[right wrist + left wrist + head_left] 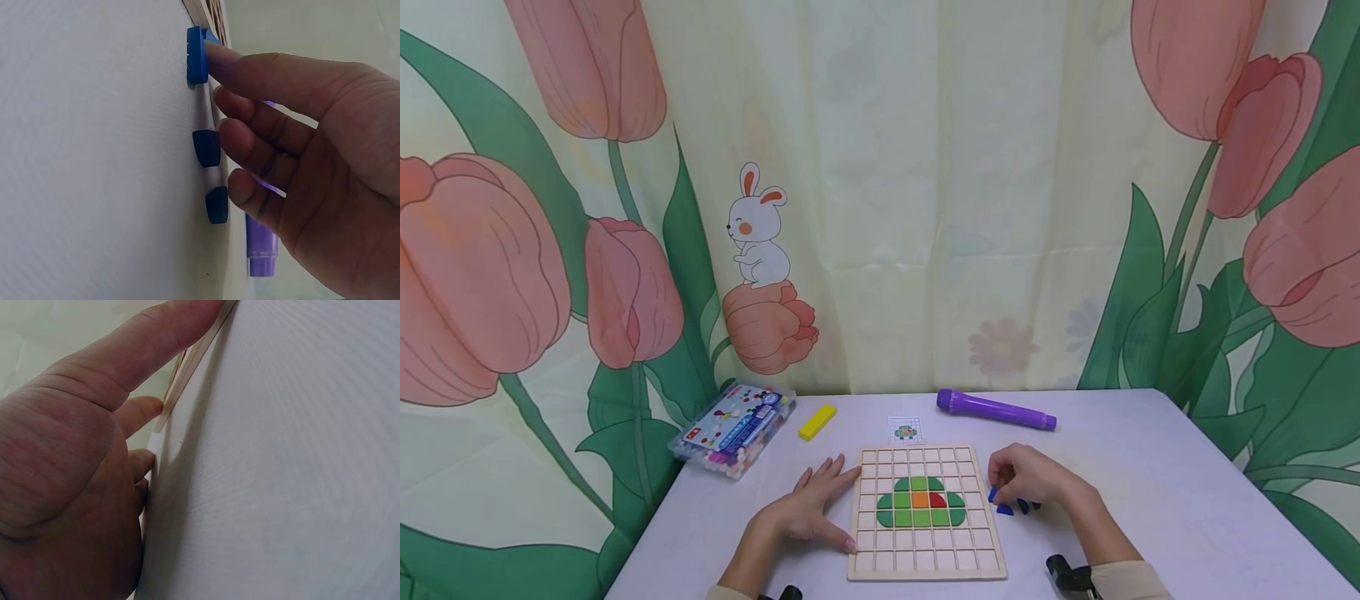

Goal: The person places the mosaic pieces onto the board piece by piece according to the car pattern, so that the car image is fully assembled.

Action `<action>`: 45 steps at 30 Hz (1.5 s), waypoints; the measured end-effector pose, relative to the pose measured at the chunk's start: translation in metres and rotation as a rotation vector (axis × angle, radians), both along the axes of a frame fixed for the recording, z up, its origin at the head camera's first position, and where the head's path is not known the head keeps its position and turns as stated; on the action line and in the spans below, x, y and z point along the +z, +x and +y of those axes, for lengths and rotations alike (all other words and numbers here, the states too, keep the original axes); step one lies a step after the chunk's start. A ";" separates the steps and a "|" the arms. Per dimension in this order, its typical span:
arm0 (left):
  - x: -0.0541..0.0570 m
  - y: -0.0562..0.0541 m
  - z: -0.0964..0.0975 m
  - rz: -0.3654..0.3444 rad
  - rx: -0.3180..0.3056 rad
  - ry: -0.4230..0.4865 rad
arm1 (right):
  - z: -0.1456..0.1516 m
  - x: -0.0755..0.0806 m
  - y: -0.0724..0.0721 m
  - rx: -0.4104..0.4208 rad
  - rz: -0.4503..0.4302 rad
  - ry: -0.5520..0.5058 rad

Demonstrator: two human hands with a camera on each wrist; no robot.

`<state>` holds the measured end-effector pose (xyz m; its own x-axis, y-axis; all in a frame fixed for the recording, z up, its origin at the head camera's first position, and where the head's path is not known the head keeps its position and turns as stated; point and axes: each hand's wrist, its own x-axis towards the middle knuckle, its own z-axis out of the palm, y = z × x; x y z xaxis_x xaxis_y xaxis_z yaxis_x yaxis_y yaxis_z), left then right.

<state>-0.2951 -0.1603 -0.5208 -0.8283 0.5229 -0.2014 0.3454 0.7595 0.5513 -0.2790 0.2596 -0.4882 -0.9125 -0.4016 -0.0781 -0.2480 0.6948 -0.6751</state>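
A wooden grid board (927,562) lies on the white table, with a pattern of green tiles (922,517), an orange tile (920,500) and a red tile (937,500) in its middle cells. Along its left edge rests my left hand (811,508), fingers spread and thumb touching the frame. At the right side my right hand (1033,477) pinches a small blue tile (992,493) just off the board's edge. In the right wrist view its thumb meets that tile, partly hidden behind another blue tile (197,55). More blue tiles (206,148) lie beneath the other fingers.
A small pattern card (905,431) lies behind the board. Further back are a purple cylinder (996,409) at right, a yellow block (817,422), and a clear plastic box (733,429) at left. A printed curtain (880,208) hangs behind the table.
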 end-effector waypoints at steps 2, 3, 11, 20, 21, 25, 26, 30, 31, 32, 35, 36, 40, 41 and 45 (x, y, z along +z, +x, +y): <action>0.000 0.000 0.000 0.000 0.001 -0.001 | 0.000 0.001 0.000 0.002 -0.001 -0.001; 0.001 0.000 0.000 0.001 0.002 -0.001 | 0.000 0.002 0.000 0.004 -0.001 -0.001; 0.001 0.000 0.001 -0.003 0.004 0.004 | 0.000 0.001 -0.002 0.031 -0.024 -0.053; -0.001 -0.001 0.001 -0.014 0.005 0.004 | 0.002 -0.001 -0.003 0.030 -0.041 -0.094; -0.001 -0.001 0.001 -0.014 0.006 0.004 | 0.001 0.000 -0.003 0.025 -0.042 -0.101; -0.001 -0.001 0.000 -0.013 0.007 0.007 | -0.001 0.003 -0.003 0.003 -0.042 -0.135; -0.001 0.000 0.000 -0.012 0.006 0.007 | -0.002 0.004 -0.003 0.001 -0.039 -0.146; 0.000 0.000 0.000 -0.010 0.003 0.008 | -0.010 0.009 -0.002 0.017 -0.018 -0.189; 0.001 0.000 0.000 -0.010 0.003 0.008 | -0.012 0.011 -0.002 0.023 -0.015 -0.199; 0.001 0.000 0.000 -0.010 0.003 0.008 | -0.014 0.012 -0.001 0.033 -0.011 -0.211; 0.001 0.001 0.000 -0.011 0.005 0.009 | -0.020 0.015 0.000 0.066 0.003 -0.231; 0.001 0.001 0.000 -0.010 0.005 0.008 | -0.022 0.015 0.000 0.077 0.007 -0.236; 0.001 0.001 0.001 -0.011 0.007 0.007 | -0.027 0.018 0.001 0.110 0.019 -0.244; 0.001 0.001 0.001 -0.012 0.008 0.007 | -0.029 0.018 0.001 0.112 0.020 -0.245; 0.002 0.001 0.001 -0.011 0.008 0.003 | -0.034 0.019 0.002 0.119 0.016 -0.261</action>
<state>-0.2941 -0.1592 -0.5189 -0.8301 0.5172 -0.2083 0.3338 0.7602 0.5574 -0.2765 0.2252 -0.4695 -0.8579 -0.5108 0.0558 -0.3295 0.4636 -0.8225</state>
